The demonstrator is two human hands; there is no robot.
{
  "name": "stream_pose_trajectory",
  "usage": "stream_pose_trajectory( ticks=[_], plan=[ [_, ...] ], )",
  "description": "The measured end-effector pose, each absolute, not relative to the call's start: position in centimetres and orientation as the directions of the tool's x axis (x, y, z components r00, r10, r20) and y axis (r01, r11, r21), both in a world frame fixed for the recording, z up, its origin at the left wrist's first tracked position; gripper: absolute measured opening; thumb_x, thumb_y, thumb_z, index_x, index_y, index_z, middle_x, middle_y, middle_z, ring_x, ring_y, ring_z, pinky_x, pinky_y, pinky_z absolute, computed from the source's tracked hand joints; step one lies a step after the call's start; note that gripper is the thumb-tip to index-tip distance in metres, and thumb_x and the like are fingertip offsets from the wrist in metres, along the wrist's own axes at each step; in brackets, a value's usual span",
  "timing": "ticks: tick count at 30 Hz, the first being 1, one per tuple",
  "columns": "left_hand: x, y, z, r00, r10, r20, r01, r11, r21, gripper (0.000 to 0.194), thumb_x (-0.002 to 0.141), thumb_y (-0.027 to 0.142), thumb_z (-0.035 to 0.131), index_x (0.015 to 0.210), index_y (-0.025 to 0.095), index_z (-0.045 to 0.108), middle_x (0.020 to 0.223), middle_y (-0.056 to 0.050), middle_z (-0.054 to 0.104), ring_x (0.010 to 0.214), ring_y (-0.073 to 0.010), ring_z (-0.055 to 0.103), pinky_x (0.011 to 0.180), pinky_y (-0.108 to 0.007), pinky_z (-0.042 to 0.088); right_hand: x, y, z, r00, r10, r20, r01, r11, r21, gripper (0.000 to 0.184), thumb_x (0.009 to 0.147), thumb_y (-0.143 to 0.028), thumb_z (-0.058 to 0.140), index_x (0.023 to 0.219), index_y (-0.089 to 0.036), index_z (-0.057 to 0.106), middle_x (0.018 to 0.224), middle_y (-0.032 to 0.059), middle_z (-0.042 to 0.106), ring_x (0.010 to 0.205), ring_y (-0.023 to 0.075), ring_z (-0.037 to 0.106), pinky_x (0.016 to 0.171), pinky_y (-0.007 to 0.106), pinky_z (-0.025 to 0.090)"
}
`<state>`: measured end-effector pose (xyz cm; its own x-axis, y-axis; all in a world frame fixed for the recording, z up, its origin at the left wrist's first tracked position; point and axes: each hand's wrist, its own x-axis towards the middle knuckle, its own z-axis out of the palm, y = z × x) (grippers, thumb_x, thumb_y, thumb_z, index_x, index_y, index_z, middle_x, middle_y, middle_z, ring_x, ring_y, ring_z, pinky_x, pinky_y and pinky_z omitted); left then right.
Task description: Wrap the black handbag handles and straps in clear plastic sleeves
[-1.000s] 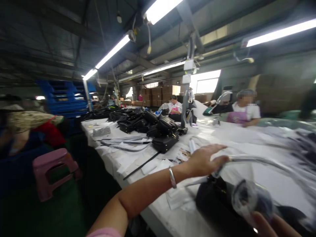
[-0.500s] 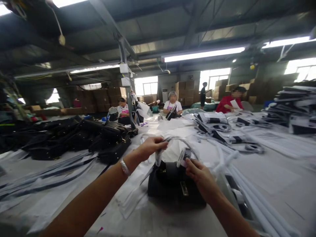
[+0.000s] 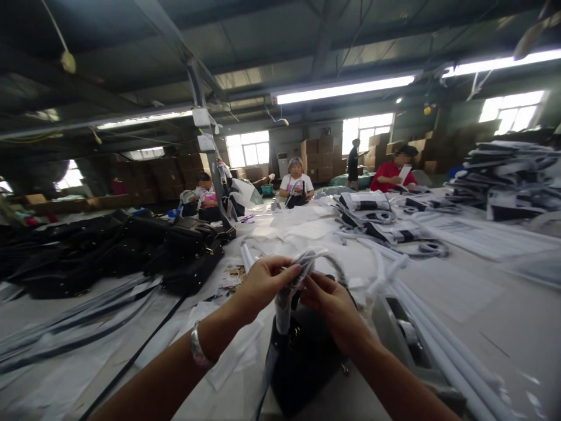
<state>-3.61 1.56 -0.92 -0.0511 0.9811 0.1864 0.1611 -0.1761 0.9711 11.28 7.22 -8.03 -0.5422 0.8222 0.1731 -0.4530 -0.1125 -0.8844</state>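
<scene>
A black handbag [image 3: 302,362] stands on the table in front of me, turned at an angle. Its arched handle [image 3: 284,313] is wrapped in pale, shiny film. My left hand [image 3: 265,286] is closed around the top of the handle, where a crumpled grey-white bundle [image 3: 305,261] shows between thumb and fingers. Pressed close beside it, my right hand [image 3: 331,307] pinches at the handle's underside. Whatever sits between the right fingertips is hidden. A small gold-coloured fitting shows on the bag below the hands.
Black bags [image 3: 193,251] are heaped at the left, with long dark straps [image 3: 109,316] nearer. At the right are a grey tape dispenser [image 3: 405,336], white tubes [image 3: 442,339] and a stack of wrapped pieces [image 3: 504,175]. Several people sit or stand beyond the table.
My right hand has moved left and up to meet the left hand at the handle. The grey-white piece it held is no longer distinct. The bag has turned and come nearer.
</scene>
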Motion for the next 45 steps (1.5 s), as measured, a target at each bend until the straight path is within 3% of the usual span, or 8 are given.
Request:
stream_pose_trajectory(
  ticks=[4,9,19,26,34,37,41,45],
  plan=[
    [-3.7,1.7,-0.9,-0.147,0.956,0.253,0.177,-0.227,0.958,0.041,0.075,0.037,0.079,0.110,0.016,0.069,0.076,0.000,0.068,0.069,-0.0134,0.063,0.062,-0.022,0.048,10.4,5.8,-7.8,-0.428,0.895,0.122,-0.500,-0.122,-0.858,0.036,0.080,-0.046,0.076,0.106,-0.022,0.076,0.096,0.0055,0.071,0.083,0.0170,0.059,0.073,0.028,0.044],
    [-3.4,1.6,-0.8,-0.140,0.956,0.257,0.245,-0.218,0.945,0.028,0.077,0.038,0.078,0.086,0.014,0.066,0.076,-0.002,0.067,0.069,-0.0130,0.061,0.063,-0.022,0.047,10.2,5.4,-7.4,-0.348,0.933,0.092,-0.525,-0.112,-0.844,0.031,0.078,-0.046,0.078,0.096,-0.021,0.078,0.087,0.0034,0.069,0.075,0.0134,0.054,0.062,0.023,0.037],
    [-2.9,1.7,-0.9,-0.111,0.977,0.183,0.201,-0.159,0.967,0.034,0.072,0.040,0.081,0.088,0.015,0.064,0.074,0.000,0.065,0.068,-0.0130,0.061,0.062,-0.022,0.045,11.2,4.7,-6.3,-0.423,0.891,0.165,-0.640,-0.164,-0.751,0.034,0.081,-0.048,0.075,0.094,-0.017,0.076,0.088,0.0036,0.069,0.074,0.0135,0.059,0.083,0.032,0.052],
    [-2.1,1.0,-0.3,-0.082,0.975,0.208,0.274,-0.178,0.945,0.032,0.073,0.042,0.080,0.079,0.015,0.064,0.072,0.001,0.063,0.069,-0.0128,0.058,0.065,-0.023,0.043,12.0,4.8,-5.6,-0.437,0.889,0.134,-0.603,-0.179,-0.778,0.035,0.072,-0.048,0.081,0.087,-0.016,0.077,0.085,0.0036,0.069,0.074,0.0141,0.062,0.079,0.032,0.056],
    [-2.8,0.3,-0.7,0.072,0.994,0.077,0.189,-0.090,0.978,0.038,0.080,0.039,0.075,0.108,0.016,0.065,0.099,-0.008,0.073,0.096,-0.0230,0.067,0.082,-0.030,0.049,12.5,5.0,-5.4,-0.399,0.905,0.149,-0.618,-0.145,-0.773,0.030,0.073,-0.044,0.080,0.076,-0.014,0.077,0.073,0.0030,0.067,0.074,0.0144,0.060,0.074,0.028,0.055],
    [-2.4,0.2,-1.1,0.010,0.995,0.099,0.177,-0.099,0.979,0.041,0.078,0.037,0.077,0.110,0.015,0.065,0.093,-0.007,0.073,0.092,-0.0225,0.067,0.076,-0.028,0.049,12.1,4.8,-5.5,-0.367,0.915,0.168,-0.647,-0.121,-0.753,0.027,0.072,-0.042,0.081,0.075,-0.015,0.077,0.076,0.0020,0.067,0.074,0.0138,0.060,0.069,0.025,0.054],
    [-1.7,0.0,-1.5,-0.062,0.991,0.120,0.154,-0.109,0.982,0.045,0.077,0.039,0.077,0.112,0.014,0.065,0.084,-0.005,0.071,0.073,-0.0180,0.065,0.064,-0.025,0.048,11.5,4.9,-5.8,-0.347,0.919,0.189,-0.649,-0.089,-0.756,0.031,0.072,-0.044,0.080,0.079,-0.014,0.078,0.096,0.0054,0.070,0.079,0.0151,0.063,0.074,0.027,0.054],
    [-1.3,-0.2,-2.0,-0.108,0.987,0.119,0.119,-0.106,0.987,0.045,0.075,0.038,0.079,0.111,0.014,0.064,0.087,-0.005,0.071,0.072,-0.0161,0.064,0.065,-0.024,0.050,11.7,5.2,-5.8,-0.378,0.893,0.246,-0.536,0.006,-0.844,0.037,0.082,-0.051,0.070,0.082,-0.014,0.078,0.090,0.0047,0.068,0.070,0.0143,0.062,0.065,0.026,0.053]
  ],
)
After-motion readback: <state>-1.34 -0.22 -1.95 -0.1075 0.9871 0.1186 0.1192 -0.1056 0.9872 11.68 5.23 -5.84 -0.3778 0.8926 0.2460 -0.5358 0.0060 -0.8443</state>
